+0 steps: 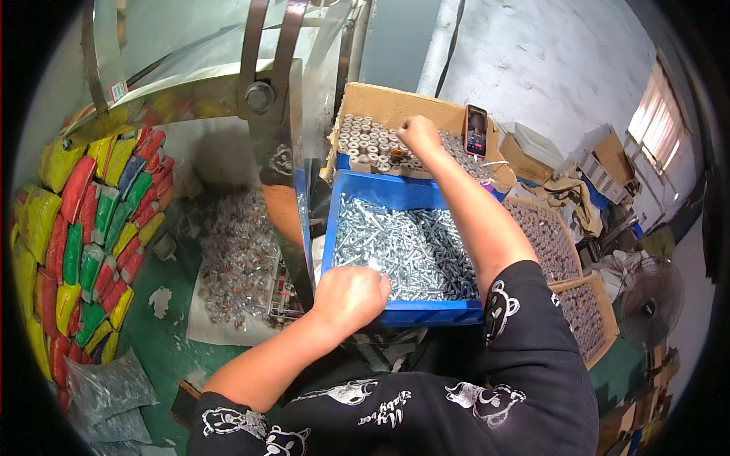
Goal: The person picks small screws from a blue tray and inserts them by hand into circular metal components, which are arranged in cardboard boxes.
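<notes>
My left hand [352, 298] is closed above the front left edge of a blue plastic bin [395, 313]. A small pale bit shows by its fingers, too small to name. The bin is full of loose silvery screws [388, 235]. Reaching over the bin, my right arm ends in my right hand [420, 137], curled shut above an open cardboard box [380, 93]. Upright round metal pieces with holes [361, 138] stand packed in that box; one near the hand looks orange-brown. Whatever the right fingers hold is hidden.
A metal frame with a bolted joint [259, 97] rises left of the bin. Below it lies a heap of small bagged parts [239, 258]. Colourful sacks [91, 251] stack at far left. A phone [475, 131] leans on the box; a fan [650, 304] stands right.
</notes>
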The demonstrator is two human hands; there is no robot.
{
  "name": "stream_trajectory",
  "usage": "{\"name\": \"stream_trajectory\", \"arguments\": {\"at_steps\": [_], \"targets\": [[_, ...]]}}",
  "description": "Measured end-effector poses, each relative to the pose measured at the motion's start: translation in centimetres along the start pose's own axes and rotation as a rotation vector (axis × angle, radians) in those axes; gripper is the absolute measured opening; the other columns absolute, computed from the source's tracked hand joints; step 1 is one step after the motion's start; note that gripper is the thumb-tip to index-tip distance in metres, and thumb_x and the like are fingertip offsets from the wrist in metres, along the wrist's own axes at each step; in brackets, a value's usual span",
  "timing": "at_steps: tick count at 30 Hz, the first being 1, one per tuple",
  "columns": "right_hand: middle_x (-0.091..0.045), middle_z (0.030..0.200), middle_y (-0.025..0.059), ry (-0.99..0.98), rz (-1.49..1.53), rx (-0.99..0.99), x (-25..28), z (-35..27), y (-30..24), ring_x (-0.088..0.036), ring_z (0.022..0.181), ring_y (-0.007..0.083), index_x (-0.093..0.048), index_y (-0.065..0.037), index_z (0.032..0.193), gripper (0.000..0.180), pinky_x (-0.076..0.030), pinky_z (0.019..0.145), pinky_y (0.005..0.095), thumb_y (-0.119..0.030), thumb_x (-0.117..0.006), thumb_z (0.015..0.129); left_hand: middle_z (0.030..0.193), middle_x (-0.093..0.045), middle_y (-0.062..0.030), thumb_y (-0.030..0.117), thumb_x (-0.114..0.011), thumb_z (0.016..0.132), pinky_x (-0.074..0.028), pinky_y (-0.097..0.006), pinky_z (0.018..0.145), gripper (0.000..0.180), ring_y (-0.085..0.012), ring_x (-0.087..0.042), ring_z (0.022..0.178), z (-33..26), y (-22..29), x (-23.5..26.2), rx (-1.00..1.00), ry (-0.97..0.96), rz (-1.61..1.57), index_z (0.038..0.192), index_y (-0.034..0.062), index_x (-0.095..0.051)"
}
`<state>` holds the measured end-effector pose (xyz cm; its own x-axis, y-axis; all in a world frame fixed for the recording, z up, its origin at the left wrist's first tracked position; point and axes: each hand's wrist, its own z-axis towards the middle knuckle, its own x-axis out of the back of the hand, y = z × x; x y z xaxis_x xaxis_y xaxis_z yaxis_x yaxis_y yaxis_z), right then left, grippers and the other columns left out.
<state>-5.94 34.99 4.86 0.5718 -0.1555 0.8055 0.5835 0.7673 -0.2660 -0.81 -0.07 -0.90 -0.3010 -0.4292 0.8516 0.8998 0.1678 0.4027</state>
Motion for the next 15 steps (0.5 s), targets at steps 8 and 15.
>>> {"name": "stream_trajectory", "arguments": {"at_steps": [8,15], "targets": [[-0.068,0.107,0.0163,-0.445,-0.353,0.011,-3.1,-0.8,-0.8,-0.065,0.100,0.0317,-0.071,-0.008,0.101,0.026,-0.053,0.084,0.0415,-0.016,-0.062,0.079,0.060,-0.062,-0.0191,0.029,-0.054,0.086,-0.052,-0.047,0.059,0.037,-0.0368,-0.063,0.058,-0.1,-0.2,0.5,0.012,0.008,-0.049,0.061,0.0036,-0.064],[-0.069,0.096,0.0142,-0.254,-0.121,0.110,-1.6,-1.6,-3.5,-0.066,0.092,0.0316,-0.071,-0.012,0.093,0.021,-0.052,0.078,0.0445,-0.025,-0.060,0.082,0.060,-0.062,-0.0193,0.029,-0.054,0.086,-0.052,-0.047,0.059,0.037,-0.0366,-0.063,0.059,-0.3,-0.4,0.6,0.019,0.001,-0.059,0.061,0.0035,-0.064]]}}
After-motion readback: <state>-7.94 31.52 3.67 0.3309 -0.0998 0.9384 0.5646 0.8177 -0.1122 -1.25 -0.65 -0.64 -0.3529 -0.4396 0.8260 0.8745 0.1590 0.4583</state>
